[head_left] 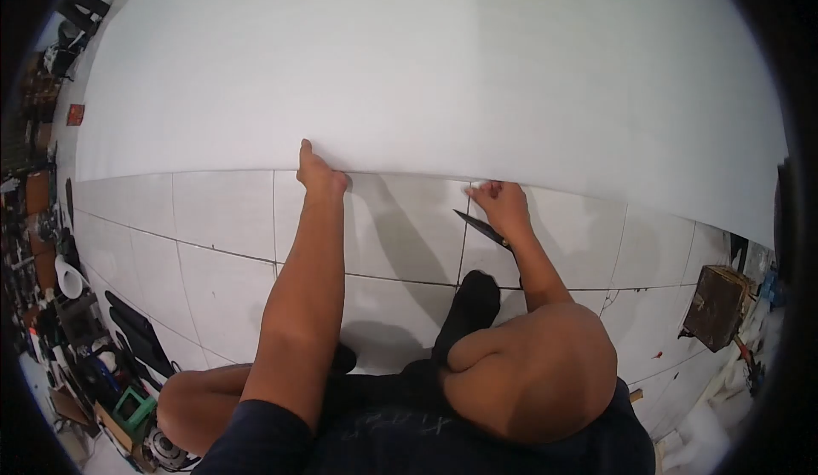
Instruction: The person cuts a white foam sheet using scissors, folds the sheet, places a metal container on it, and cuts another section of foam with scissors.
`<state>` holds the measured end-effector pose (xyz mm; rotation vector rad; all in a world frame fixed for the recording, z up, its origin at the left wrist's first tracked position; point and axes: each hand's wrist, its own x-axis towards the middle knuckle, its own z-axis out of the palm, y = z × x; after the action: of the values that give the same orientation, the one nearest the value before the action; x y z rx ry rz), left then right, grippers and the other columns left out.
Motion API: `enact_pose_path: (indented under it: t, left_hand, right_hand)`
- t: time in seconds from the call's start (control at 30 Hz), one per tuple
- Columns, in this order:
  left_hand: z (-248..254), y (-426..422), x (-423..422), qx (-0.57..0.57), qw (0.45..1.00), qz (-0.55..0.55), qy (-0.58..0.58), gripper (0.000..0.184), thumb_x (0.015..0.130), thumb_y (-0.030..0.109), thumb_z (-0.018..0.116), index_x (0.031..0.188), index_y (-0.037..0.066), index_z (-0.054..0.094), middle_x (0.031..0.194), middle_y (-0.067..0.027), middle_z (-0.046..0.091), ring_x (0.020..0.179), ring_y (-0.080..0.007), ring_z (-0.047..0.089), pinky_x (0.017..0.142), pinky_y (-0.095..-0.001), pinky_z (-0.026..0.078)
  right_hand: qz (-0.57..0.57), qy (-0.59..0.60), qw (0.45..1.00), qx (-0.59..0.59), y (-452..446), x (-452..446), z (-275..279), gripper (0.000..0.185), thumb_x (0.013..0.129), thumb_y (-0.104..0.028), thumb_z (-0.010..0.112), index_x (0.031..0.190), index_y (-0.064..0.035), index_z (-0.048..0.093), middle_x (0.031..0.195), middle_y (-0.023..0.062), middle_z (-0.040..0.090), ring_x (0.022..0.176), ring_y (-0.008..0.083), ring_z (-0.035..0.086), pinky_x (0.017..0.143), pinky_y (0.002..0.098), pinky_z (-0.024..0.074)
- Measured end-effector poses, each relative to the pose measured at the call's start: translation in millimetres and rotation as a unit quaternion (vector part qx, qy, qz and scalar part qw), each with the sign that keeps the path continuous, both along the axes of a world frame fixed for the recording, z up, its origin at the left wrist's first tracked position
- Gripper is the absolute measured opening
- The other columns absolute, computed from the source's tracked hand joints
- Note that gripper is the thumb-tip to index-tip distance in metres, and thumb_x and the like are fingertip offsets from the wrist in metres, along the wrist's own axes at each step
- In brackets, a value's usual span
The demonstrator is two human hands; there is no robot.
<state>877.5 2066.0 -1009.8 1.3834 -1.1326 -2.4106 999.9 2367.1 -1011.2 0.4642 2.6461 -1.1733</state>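
Observation:
A broad white sheet (409, 74) lies over the floor in front of me, its near edge running across the view. My left hand (315, 170) is at that edge, thumb on top, the other fingers hidden beneath the sheet. Farther right, my right hand (503, 202) is closed at the same edge, fingertips together against it. Just under my right wrist, a pair of dark scissors (482, 228) rests on the tiles, blades pointing left and handles partly hidden by the forearm.
White floor tiles (230, 283) with dark joints show between the sheet and my dark-socked foot (471, 300). Tools and clutter, including a green frame (134, 407), line the left side. A worn brown box (716, 306) stands at the right, near white crumpled material (703, 424).

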Motion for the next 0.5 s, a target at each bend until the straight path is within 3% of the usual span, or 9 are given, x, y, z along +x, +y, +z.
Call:
enact_pose_path:
  t: [0.03, 0.07, 0.13, 0.2, 0.23, 0.27, 0.33, 0.5]
  left_hand:
    - [-1, 0, 1, -0.003, 1.0, -0.007, -0.004, 0.058, 0.098, 0.032, 0.047, 0.142, -0.004, 0.033, 0.145, -0.0166, 0.041, 0.131, -0.0332, 0.043, 0.111, -0.0516, 0.033]
    - [-1, 1, 1, -0.006, 1.0, -0.016, -0.008, 0.057, 0.099, 0.031, 0.046, 0.142, -0.004, 0.033, 0.145, -0.0169, 0.041, 0.131, -0.0335, 0.043, 0.111, -0.0517, 0.034]
    - [-2, 1, -1, -0.011, 0.999, -0.027, -0.025, 0.056, 0.099, 0.03, 0.044, 0.141, -0.005, 0.033, 0.145, -0.0171, 0.041, 0.13, -0.0338, 0.043, 0.11, -0.0513, 0.035]
    - [-5, -3, 3, -0.019, 0.998, -0.047, -0.047, 0.055, 0.1, 0.03, 0.042, 0.141, -0.005, 0.033, 0.145, -0.0174, 0.04, 0.129, -0.0342, 0.044, 0.109, -0.0509, 0.036]
    - [-9, -6, 4, -0.016, 0.998, -0.056, -0.021, 0.054, 0.101, 0.028, 0.041, 0.141, -0.006, 0.032, 0.145, -0.0175, 0.04, 0.129, -0.0344, 0.045, 0.109, -0.0513, 0.037]
    - [-13, -8, 4, -0.012, 0.998, -0.066, 0.006, 0.052, 0.101, 0.027, 0.039, 0.141, -0.006, 0.032, 0.145, -0.0177, 0.041, 0.129, -0.0347, 0.045, 0.108, -0.0516, 0.038]
    - [-17, -9, 4, -0.022, 0.997, -0.07, -0.003, 0.052, 0.102, 0.027, 0.038, 0.141, -0.006, 0.032, 0.145, -0.0178, 0.04, 0.128, -0.0347, 0.045, 0.108, -0.0516, 0.038]
    - [-8, -4, 3, -0.036, 0.998, -0.036, -0.025, 0.052, 0.102, 0.028, 0.037, 0.141, -0.007, 0.032, 0.144, -0.0181, 0.041, 0.128, -0.0348, 0.046, 0.108, -0.0506, 0.039]
  right_hand:
    - [-0.037, -0.006, 0.999, -0.036, 3, 10, 14, 0.033, 0.082, -0.028, 0.073, 0.097, -0.0006, 0.064, 0.074, 0.012, 0.063, 0.067, 0.0247, 0.058, 0.064, 0.0355, 0.0481]
    - [-0.04, -0.006, 0.999, -0.035, 8, 15, 28, 0.033, 0.082, -0.028, 0.073, 0.097, -0.0006, 0.064, 0.074, 0.012, 0.063, 0.067, 0.0247, 0.058, 0.064, 0.0355, 0.0481]
    - [-0.08, -0.128, 0.987, -0.054, 14, 25, 53, 0.036, 0.079, -0.028, 0.076, 0.102, -0.0036, 0.066, 0.083, 0.012, 0.066, 0.074, 0.0289, 0.063, 0.067, 0.0351, 0.0501]
    - [0.01, 0.161, 0.98, 0.116, 10, 22, 59, 0.038, 0.077, -0.028, 0.076, 0.108, -0.0095, 0.066, 0.107, 0.0103, 0.063, 0.096, 0.0274, 0.059, 0.082, 0.0401, 0.0456]
    - [0.069, 0.322, 0.923, 0.198, 7, 10, 62, 0.038, 0.077, -0.028, 0.076, 0.11, -0.0118, 0.066, 0.118, 0.0093, 0.06, 0.107, 0.0273, 0.056, 0.089, 0.0425, 0.0429]
    - [0.056, 0.32, 0.924, 0.204, 3, -1, 59, 0.038, 0.077, -0.028, 0.076, 0.11, -0.0118, 0.066, 0.118, 0.0093, 0.06, 0.107, 0.0273, 0.056, 0.089, 0.0425, 0.0429]
    - [0.215, 0.312, 0.896, 0.231, 0, -20, 43, 0.037, 0.079, -0.026, 0.073, 0.113, -0.0153, 0.065, 0.133, 0.0056, 0.052, 0.124, 0.0269, 0.047, 0.097, 0.0462, 0.0366]
    - [0.241, 0.286, 0.907, 0.194, 11, -16, -8, 0.036, 0.081, -0.024, 0.071, 0.116, -0.0167, 0.064, 0.132, 0.0029, 0.055, 0.126, 0.0261, 0.047, 0.097, 0.0448, 0.0387]
